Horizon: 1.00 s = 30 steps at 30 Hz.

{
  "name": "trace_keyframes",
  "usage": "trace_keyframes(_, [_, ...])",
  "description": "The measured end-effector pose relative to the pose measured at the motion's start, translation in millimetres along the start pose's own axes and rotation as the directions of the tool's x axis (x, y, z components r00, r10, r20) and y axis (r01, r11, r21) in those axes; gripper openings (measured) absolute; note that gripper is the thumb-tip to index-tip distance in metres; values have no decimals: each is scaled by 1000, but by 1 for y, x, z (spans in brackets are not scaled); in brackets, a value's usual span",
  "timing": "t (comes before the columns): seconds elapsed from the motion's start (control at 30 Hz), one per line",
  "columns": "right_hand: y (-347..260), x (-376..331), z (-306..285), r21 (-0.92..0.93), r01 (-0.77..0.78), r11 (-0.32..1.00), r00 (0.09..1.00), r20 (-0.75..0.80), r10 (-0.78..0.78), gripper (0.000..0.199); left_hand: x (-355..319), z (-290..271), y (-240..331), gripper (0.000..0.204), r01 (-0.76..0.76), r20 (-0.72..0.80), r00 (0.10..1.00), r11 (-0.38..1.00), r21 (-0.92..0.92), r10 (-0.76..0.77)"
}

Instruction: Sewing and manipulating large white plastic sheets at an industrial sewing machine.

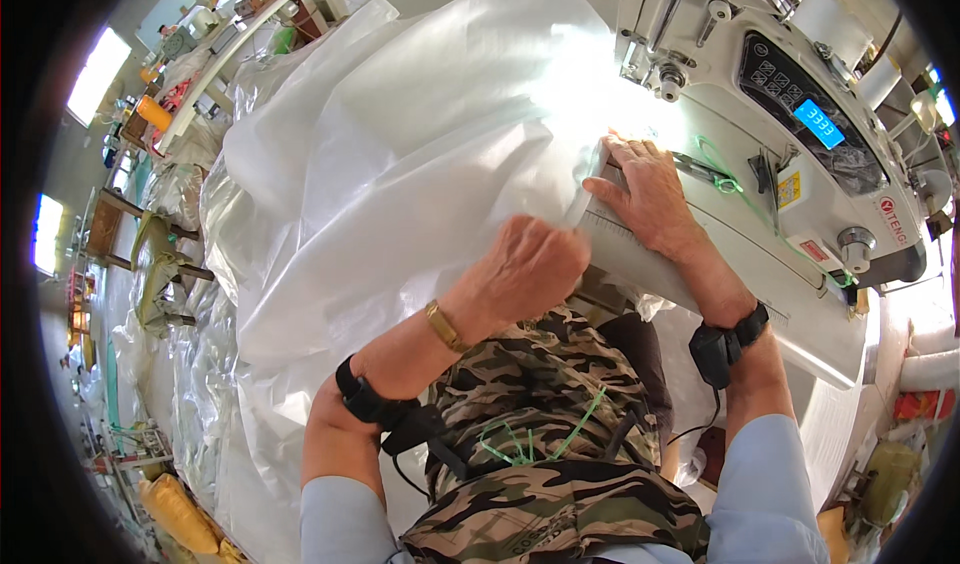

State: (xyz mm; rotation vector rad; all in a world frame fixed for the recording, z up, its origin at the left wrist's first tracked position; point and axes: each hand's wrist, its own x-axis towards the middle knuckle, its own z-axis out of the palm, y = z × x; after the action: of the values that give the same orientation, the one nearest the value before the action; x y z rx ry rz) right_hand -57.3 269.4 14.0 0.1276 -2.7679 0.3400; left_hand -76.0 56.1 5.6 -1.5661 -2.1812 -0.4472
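Observation:
A large white plastic-like sheet (400, 174) spreads over the left and middle and runs up to the sewing machine (760, 94). My right hand (645, 194) lies flat on the machine's bed beside the lit needle area, at the sheet's edge, its thumb apart from the fingers. Closer to my body, my left hand (535, 264) is closed in a fist by the sheet's near edge, slightly blurred; whatever it may hold is hidden. Metal thread snips (705, 171) with a green cord rest on the bed, right of my right hand.
Green thread ends (525, 449) lie on the camouflage apron (560, 504) over my lap. A wooden stool (160, 269) stands at the left among heaps of clear plastic. White thread cones (830, 24) stand behind the machine. A yellow bundle (180, 514) lies at lower left.

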Motion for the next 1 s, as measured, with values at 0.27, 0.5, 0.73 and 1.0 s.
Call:
trace_keyframes(0.27, [7, 3, 15, -35, -75, 997, 996, 37, 77, 52, 61, 32, -27, 6, -49, -275, 961, 992, -112, 17])
trace_keyframes(0.5, [0, 6, 3, 22, -159, 987, 987, 34, 158, 48, 111, 31, -49, 9, 150, 178, 973, 989, -17, -145])
trace_keyframes(0.73, [11, 5, 24, 14, -121, 993, 985, -119, 122, 44, 55, -24, -32, 27, 224, -54, 963, 900, -373, -262])
trace_keyframes(1.0, [-17, -1, 3, 122, 71, 990, 926, -377, -20, 14, -51, -36, -114, 34, 501, 63, 747, 499, -707, -662])
